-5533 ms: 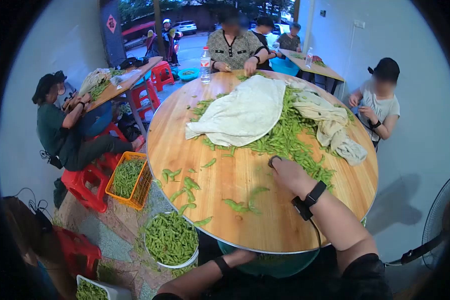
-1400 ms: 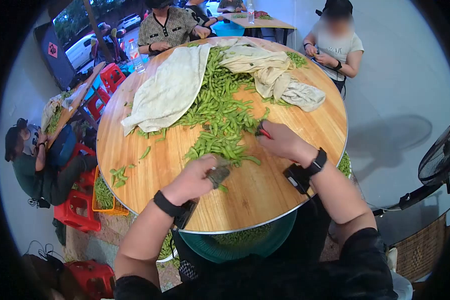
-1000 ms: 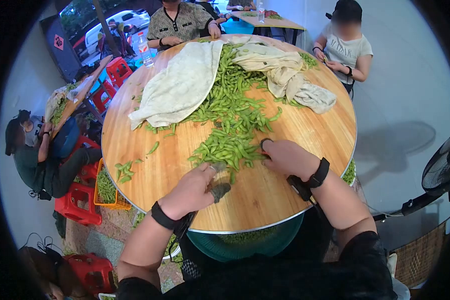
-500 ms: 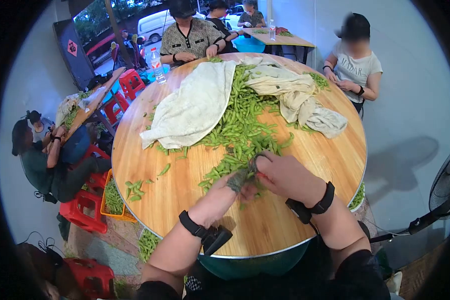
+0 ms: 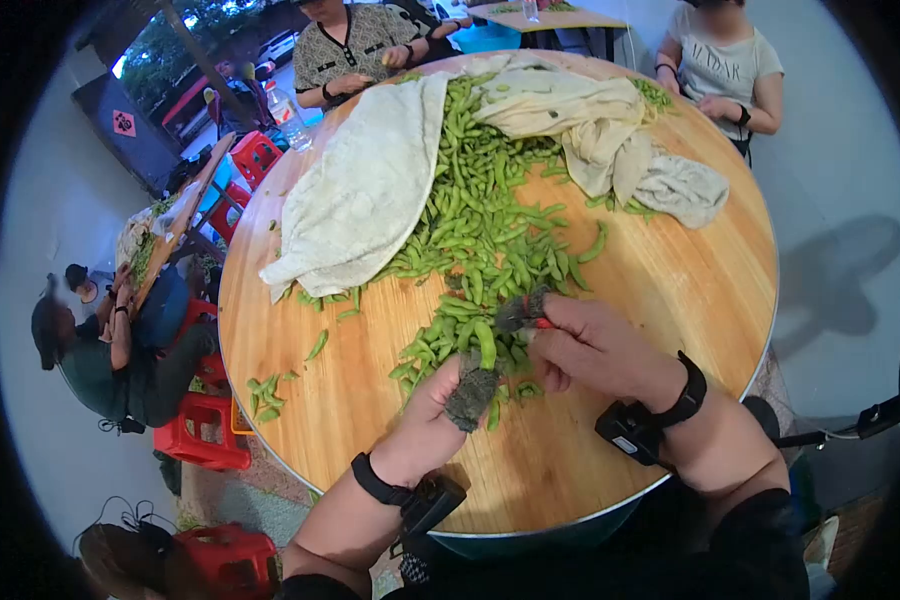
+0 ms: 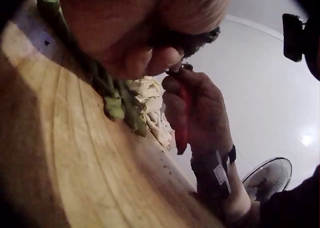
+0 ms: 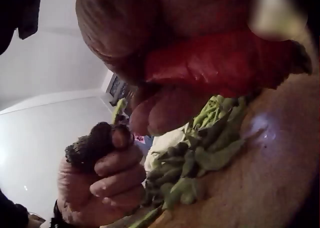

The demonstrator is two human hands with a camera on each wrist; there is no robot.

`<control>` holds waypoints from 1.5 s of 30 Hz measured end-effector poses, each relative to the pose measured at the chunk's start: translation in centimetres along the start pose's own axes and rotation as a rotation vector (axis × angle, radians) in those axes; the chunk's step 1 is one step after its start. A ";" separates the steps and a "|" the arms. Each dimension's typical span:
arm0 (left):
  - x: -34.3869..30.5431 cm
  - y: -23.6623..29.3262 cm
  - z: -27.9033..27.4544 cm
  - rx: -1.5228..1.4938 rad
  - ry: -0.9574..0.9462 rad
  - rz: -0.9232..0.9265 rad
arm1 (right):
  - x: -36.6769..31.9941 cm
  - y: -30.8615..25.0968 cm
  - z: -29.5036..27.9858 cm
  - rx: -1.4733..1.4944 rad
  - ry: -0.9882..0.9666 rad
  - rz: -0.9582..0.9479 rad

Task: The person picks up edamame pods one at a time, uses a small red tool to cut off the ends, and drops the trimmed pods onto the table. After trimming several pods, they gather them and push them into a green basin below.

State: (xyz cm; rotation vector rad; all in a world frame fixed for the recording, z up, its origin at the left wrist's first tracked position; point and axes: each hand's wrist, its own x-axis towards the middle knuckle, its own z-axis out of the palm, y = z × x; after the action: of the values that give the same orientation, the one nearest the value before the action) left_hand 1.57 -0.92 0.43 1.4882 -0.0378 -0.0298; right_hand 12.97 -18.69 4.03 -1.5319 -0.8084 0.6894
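My left hand (image 5: 422, 425) pinches a green soybean pod (image 5: 486, 345) over the near side of the pile, its thumb in a dark, rough cover (image 5: 472, 400). The pod's tip (image 7: 119, 109) also sticks up from those fingers in the right wrist view. My right hand (image 5: 600, 350), just to the right, grips a red-handled tool (image 7: 210, 63); fingers hide its working end. A dark cover (image 5: 518, 312) sits on a digit of this hand too. Beyond both hands, a pile of soybean pods (image 5: 480, 230) spreads over the round wooden table (image 5: 660, 400).
A white cloth (image 5: 365, 180) and a crumpled beige cloth (image 5: 610, 140) lie over parts of the pile. Loose pods (image 5: 265, 395) lie at the table's left. Several people sit or stand around, with a water bottle (image 5: 288, 118) at the far edge and red stools (image 5: 205, 430) at left.
Earlier my left hand was below the table edge, then came up to the pile. The hands met at the near pods and now stand slightly apart, a pod upright in the left.
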 end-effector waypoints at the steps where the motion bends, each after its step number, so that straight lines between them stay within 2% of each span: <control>1: 0.0 0.2 0.3 0.070 0.036 0.066 | -0.1 -0.1 0.2 0.014 0.003 0.007; 3: -0.3 0.8 0.4 0.138 0.026 0.033 | -0.3 -0.5 0.5 -0.077 -0.096 0.042; 5: -0.6 0.7 0.3 0.204 0.016 0.009 | -0.5 -1.0 0.8 -0.019 -0.122 0.098; 7: -0.7 0.2 0.0 0.356 0.006 0.095 | -0.5 -0.8 0.6 0.031 -0.151 0.151; 9: -0.6 -0.5 -0.6 0.407 -0.006 0.105 | -0.3 -0.1 0.1 -0.050 -0.234 0.064; 10: -0.6 -0.7 -0.8 0.457 -0.021 0.120 | -0.2 0.3 0.2 -0.047 -0.237 0.062; 12: -0.7 -0.6 -0.7 0.459 -0.033 0.107 | 0.0 1.0 0.3 -0.138 -0.221 -0.098; 13: -0.7 -0.5 -0.6 0.457 -0.048 0.098 | -0.1 0.9 0.3 -0.138 -0.218 -0.100; 14: -0.7 -0.4 -0.7 0.458 -0.051 0.099 | -0.1 0.9 0.2 -0.245 -0.188 -0.158; 16: -0.6 -0.2 -0.8 0.788 -0.071 0.285 | -0.2 1.0 0.3 -0.355 -0.157 -0.215; 18: -0.5 0.3 -0.3 0.838 -0.056 0.331 | 0.0 1.5 0.6 -0.422 -0.103 -0.329; 19: -0.5 0.4 -0.2 0.891 -0.039 0.376 | -0.1 1.1 0.5 -0.423 -0.102 -0.328; 21: -0.6 0.4 -0.2 0.936 -0.041 0.371 | -0.4 -0.2 0.4 -0.402 -0.174 -0.160; 26: -0.8 0.7 -0.1 1.014 -0.038 0.331 | -0.4 -0.3 0.7 -0.218 -0.193 0.032; 28: -0.9 0.5 -0.4 0.867 -0.105 0.339 | -0.4 -0.8 0.6 -0.127 -0.219 0.071; 29: -0.9 0.6 -0.2 0.868 -0.104 0.339 | -0.5 -1.5 0.6 -0.070 -0.238 0.174; 30: -0.9 0.7 0.1 0.668 -0.112 0.268 | -0.6 -1.9 0.6 -0.013 -0.256 0.276; 31: -0.9 0.9 0.3 0.469 -0.117 0.198 | -0.7 -1.7 0.6 -0.012 -0.259 0.273; 32: -1.2 1.1 0.1 0.473 -0.115 0.198 | -0.7 -1.5 0.5 0.099 -0.291 0.258; 34: -1.6 1.6 -0.4 -0.056 -0.261 -0.124 | -1.0 -1.4 0.5 0.210 -0.322 0.232; 35: -1.8 1.6 -0.2 -0.045 -0.259 -0.121 | -1.2 -1.5 0.5 0.338 -0.380 0.235; 36: -2.0 1.5 0.1 -0.212 -0.288 -0.119 | -1.3 -1.6 0.6 0.466 -0.441 0.234; 37: -2.2 1.5 0.3 -0.376 -0.318 -0.118 | -1.5 -1.7 0.6 0.468 -0.444 0.219; 40: -2.3 1.2 0.8 -0.512 -0.364 -0.175 | -1.9 -2.1 0.6 0.561 -0.457 0.275; 41: -2.4 1.8 1.1 -0.499 -0.365 -0.170 | -1.9 -2.3 0.7 0.526 -0.389 0.247; 43: -2.6 2.9 1.6 0.152 -0.030 -0.162 | -2.0 -2.1 0.7 0.492 -0.317 0.208; 44: -2.5 2.3 1.5 0.371 0.005 0.119 | -1.9 -1.7 0.9 0.430 -0.259 0.171; 45: -2.4 2.7 1.9 0.383 0.004 0.121 | -1.9 -1.5 0.9 0.371 -0.200 0.134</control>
State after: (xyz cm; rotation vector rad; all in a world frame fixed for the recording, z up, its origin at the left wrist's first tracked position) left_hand -0.90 -2.51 3.22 1.8659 -0.1363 0.0827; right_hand 11.00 -19.62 5.37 -1.1996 -0.6827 1.0431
